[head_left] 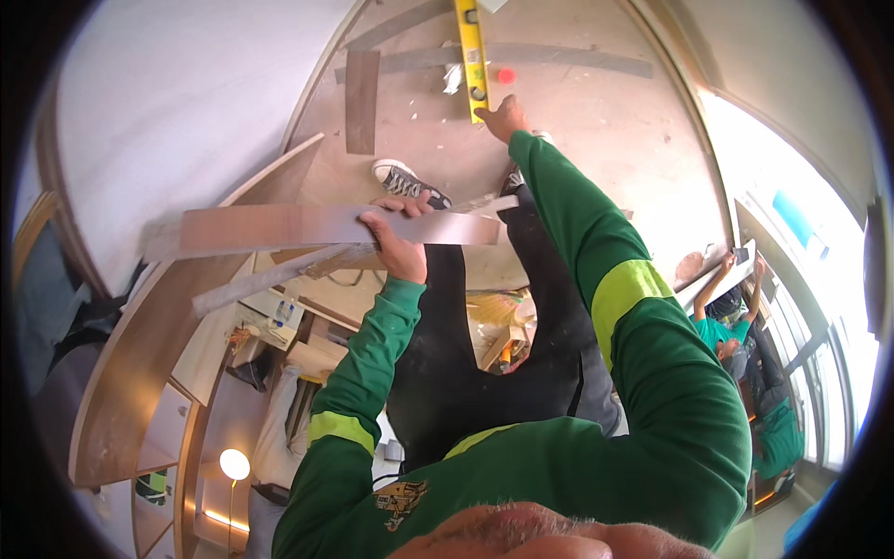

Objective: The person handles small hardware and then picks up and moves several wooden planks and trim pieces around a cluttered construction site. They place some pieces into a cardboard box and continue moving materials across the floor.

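My left hand (402, 250) is closed round a long, flat wood-grain strip (270, 226), thumb on the near side and fingers over the far side. The strip lies crosswise in front of my legs, reaching out to the left. With my right arm stretched far forward, my right hand (506, 118) grips the near end of a yellow spirit level (472, 56). The level points away from me, and its far end runs out of view at the top edge. A pale, dusty length of material (270, 279) shows slanting below the wood-grain strip.
A short brown strip (361, 102), a red cap (506, 75) and a white scrap (453, 78) lie ahead. My shoe (410, 183) is near the left hand. Curved brown boarding (140, 363) and a lit lamp (235, 464) stand left. Another person (726, 335) reaches up at right.
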